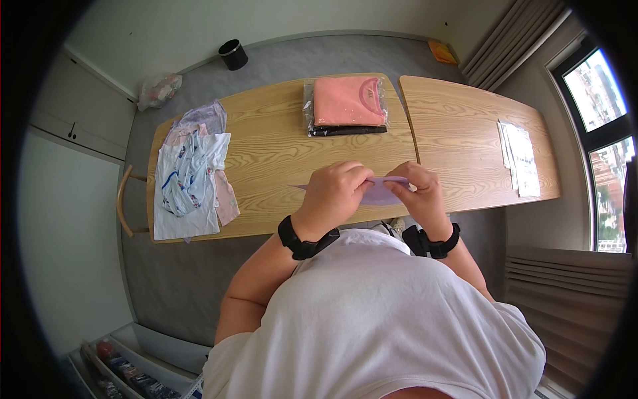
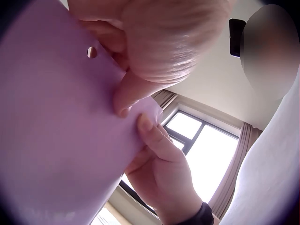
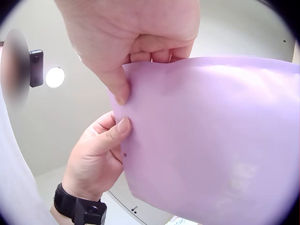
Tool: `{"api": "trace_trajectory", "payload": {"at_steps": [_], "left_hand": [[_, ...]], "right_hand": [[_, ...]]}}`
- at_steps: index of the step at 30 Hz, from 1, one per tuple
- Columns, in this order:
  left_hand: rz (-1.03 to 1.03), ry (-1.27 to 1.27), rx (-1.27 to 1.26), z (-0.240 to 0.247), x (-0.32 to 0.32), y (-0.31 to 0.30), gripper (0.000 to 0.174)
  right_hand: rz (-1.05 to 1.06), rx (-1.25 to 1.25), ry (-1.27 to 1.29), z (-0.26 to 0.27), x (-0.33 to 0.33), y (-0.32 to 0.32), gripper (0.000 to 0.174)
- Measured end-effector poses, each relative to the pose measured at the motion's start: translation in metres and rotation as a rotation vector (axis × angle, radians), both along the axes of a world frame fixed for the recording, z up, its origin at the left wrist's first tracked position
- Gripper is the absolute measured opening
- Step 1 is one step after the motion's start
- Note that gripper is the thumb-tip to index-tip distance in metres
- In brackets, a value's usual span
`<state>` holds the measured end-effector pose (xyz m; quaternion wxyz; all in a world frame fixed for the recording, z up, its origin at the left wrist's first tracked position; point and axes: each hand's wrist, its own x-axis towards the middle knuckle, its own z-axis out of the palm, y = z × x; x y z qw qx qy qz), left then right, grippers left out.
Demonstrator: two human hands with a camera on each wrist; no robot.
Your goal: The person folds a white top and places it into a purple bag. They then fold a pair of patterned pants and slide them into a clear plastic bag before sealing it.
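A thin purple bag (image 1: 380, 193) with a smooth surface is held up in front of the white-shirted body; the left wrist view shows the purple sheet (image 2: 61, 122) with a small round hole near its edge. My left hand (image 1: 334, 195) pinches that edge between thumb and fingers. Close beside it my right hand (image 1: 423, 198) pinches the same edge. In the right wrist view the left hand (image 3: 96, 157) and right hand (image 3: 136, 37) have their thumbs on the near face of the purple sheet (image 3: 201, 126). Fingers behind the sheet are partly hidden.
Folded pink shirt (image 1: 339, 102) in clear plastic lies at the table's far side, over something black. Loose clothes (image 1: 189, 179) lie at the left end. White packets (image 1: 521, 159) rest on the right table (image 1: 458, 133). A chair (image 1: 125, 199) stands at left.
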<state>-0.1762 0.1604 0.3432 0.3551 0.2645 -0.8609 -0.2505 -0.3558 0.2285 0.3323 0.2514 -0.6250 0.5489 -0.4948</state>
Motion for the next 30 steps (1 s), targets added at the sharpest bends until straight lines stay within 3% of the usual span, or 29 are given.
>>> {"api": "trace_trajectory", "payload": {"at_steps": [15, 30], "left_hand": [[0.069, -0.147, 0.080, -0.003, 0.020, -0.005, 0.007], [0.027, 0.012, 0.041, -0.004, 0.009, -0.005, 0.010]], "right_hand": [[-0.058, -0.019, -0.040, -0.002, -0.010, 0.004, 0.011], [-0.050, -0.028, -0.032, 0.000, -0.005, 0.002, 0.012]]}}
